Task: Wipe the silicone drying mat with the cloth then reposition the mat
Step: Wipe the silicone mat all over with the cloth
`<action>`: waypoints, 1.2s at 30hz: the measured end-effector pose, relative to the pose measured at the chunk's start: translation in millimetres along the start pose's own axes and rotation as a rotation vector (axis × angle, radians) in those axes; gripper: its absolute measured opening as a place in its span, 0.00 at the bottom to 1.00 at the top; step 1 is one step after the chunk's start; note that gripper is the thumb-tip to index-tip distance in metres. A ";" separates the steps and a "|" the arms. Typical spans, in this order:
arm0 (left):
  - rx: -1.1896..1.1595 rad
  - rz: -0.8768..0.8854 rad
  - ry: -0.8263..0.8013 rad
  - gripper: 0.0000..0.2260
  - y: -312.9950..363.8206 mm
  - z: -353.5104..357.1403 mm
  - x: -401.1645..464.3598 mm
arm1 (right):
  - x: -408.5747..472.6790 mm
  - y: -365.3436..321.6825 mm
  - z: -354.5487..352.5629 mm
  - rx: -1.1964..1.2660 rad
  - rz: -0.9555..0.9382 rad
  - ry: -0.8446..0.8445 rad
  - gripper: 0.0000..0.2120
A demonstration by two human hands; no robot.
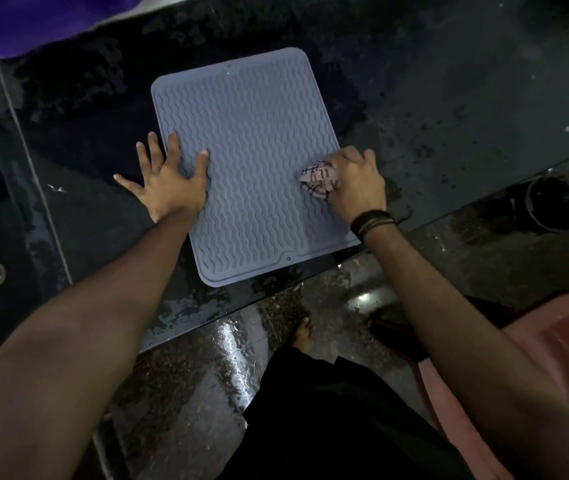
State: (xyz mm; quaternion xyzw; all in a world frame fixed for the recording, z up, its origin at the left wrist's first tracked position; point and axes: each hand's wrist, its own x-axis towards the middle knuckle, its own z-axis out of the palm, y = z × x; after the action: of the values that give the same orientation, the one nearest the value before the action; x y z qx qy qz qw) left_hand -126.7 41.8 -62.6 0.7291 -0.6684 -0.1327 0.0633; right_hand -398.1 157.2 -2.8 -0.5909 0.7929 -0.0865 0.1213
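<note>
Overhead, dim light: dark stone counter (449,109), wet and blotchy, with the grey wavy-ribbed silicone mat (252,161) lying flat at centre, its near corner over the counter edge. Left hand (169,183) at 9 o'clock, released, fingers splayed, palm pressing the mat's left border. Right hand (355,183) at 3 o'clock, clenched on a bunched patterned cloth (319,180) touching the mat. Glossy wet floor (207,375) at 6 o'clock. Round dark object (549,206) at 3 o'clock, unidentifiable; most of the cloth hidden.

Grey-blue silicone drying mat (252,161), wavy ribbed, lies flat, slightly skewed on wet dark countertop (449,109). Checked cloth (319,180), bunched, sits near mat's right edge.
</note>
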 end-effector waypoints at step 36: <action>-0.072 -0.005 0.029 0.23 -4.3 1.7 2.3 | -58.1 -94.1 17.5 -0.084 -0.261 -0.227 0.17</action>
State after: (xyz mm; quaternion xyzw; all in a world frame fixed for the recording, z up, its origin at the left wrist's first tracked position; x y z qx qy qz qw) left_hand -122.8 40.1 -65.6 0.7299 -0.6604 -0.1461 0.0989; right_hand -290.9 186.1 12.1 -0.6995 0.6934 -0.0012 0.1729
